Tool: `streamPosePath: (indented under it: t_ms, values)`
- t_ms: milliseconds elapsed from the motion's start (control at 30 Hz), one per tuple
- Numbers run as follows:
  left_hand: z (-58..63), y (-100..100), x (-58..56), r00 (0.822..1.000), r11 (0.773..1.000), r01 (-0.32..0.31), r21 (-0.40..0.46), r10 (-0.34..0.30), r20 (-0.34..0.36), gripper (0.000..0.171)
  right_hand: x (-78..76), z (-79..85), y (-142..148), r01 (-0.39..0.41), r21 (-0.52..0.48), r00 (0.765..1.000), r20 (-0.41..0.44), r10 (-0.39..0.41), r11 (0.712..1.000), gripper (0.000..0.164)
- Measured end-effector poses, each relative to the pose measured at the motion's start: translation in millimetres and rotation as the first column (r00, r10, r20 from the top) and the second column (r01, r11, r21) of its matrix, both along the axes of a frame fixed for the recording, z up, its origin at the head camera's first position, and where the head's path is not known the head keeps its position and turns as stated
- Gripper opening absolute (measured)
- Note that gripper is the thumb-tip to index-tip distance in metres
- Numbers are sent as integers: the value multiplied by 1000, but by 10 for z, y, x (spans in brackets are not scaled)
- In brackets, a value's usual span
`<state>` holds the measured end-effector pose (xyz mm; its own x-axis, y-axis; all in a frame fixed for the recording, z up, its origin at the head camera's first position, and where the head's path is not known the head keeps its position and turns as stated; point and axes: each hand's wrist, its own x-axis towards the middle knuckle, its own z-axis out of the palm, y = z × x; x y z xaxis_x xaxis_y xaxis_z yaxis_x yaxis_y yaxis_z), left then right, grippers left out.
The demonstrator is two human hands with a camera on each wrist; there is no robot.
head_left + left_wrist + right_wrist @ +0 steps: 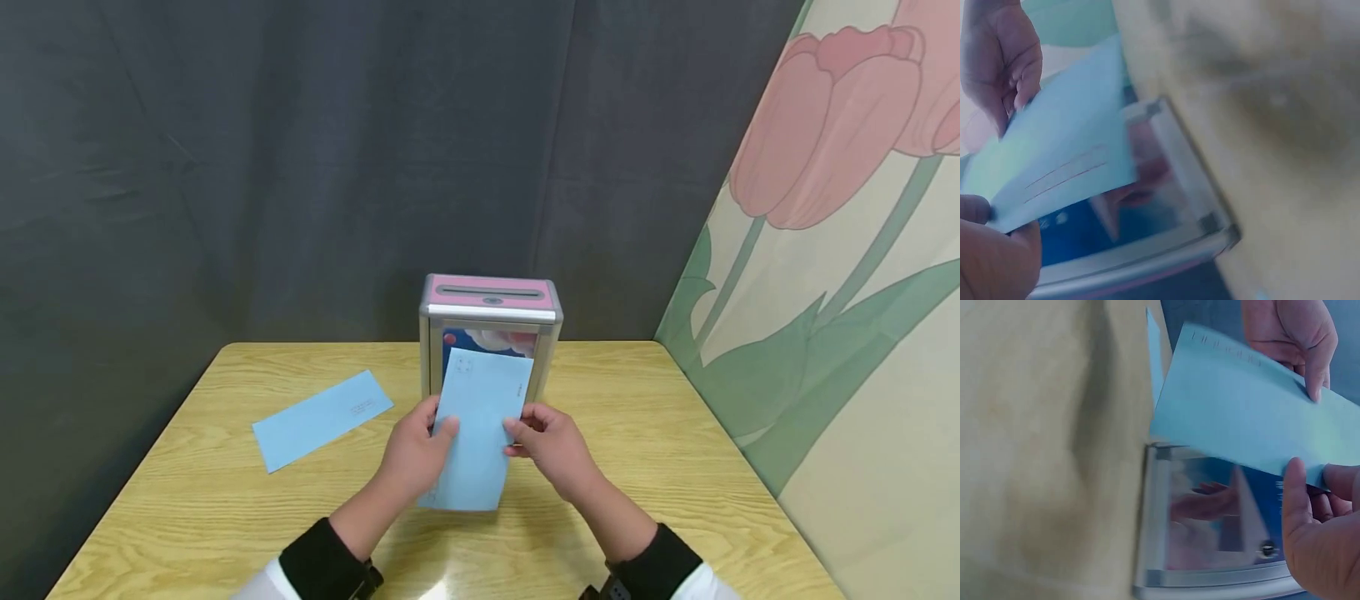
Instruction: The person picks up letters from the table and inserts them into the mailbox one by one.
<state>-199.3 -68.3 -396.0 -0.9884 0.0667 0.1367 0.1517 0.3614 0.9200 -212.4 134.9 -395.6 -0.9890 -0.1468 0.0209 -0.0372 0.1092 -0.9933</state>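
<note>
Both hands hold a light blue envelope [480,433] up in front of the box, its long side upright and leaning slightly. My left hand [417,446] pinches its left edge between thumb and fingers. On the opposite edge, my right hand [551,446] pinches it the same way. Behind the envelope stands a silver-framed box [491,292] with a pink top, a long slot in that top and a keyhole below the slot. The envelope covers much of the box's front panel; in the right wrist view a round lock [1267,549] shows on that panel.
A second light blue envelope [322,421] lies flat on the wooden table [637,467], left of the box. A dark grey curtain [337,167] hangs behind the table. A tulip-patterned wall covering [847,333] borders the right side.
</note>
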Motion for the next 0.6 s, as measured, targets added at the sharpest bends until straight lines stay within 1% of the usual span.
streamPosePath:
  t_ms: [100, 167, 267, 300, 367, 467, 533, 600]
  values:
    - [170, -46, -58, 996, 997, -59, -39, 56, -70, 27, -41, 166, 21, 4, 57, 995, -96, 2, 998, 23]
    - [321, -73, -104, 989, 994, -93, -63, 85, -125, 23, -84, 314, 25, 26, 112, 985, -170, -7, 993, 23]
    - [591, -101, -167, 973, 989, -125, -75, 107, -206, 22, -164, 583, 21, 72, 194, 955, -297, -11, 978, 24]
    - [689, -111, -190, 965, 989, -131, -71, 111, -236, 21, -193, 683, 18, 84, 213, 940, -340, -6, 974, 24]
    - [884, -130, -252, 949, 987, -146, -62, 122, -290, 23, -245, 889, 13, 125, 241, 903, -430, -10, 962, 25]
    - [1171, -157, -355, 926, 987, -154, -54, 125, -356, 25, -324, 1201, 16, 208, 276, 828, -561, -18, 938, 23]
    - [1355, -168, -431, 919, 985, -162, -63, 128, -372, 26, -389, 1398, 16, 270, 304, 780, -625, -22, 914, 25]
    - [1537, -171, -506, 917, 982, -174, -66, 137, -375, 28, -465, 1572, 14, 309, 321, 745, -667, -18, 895, 26]
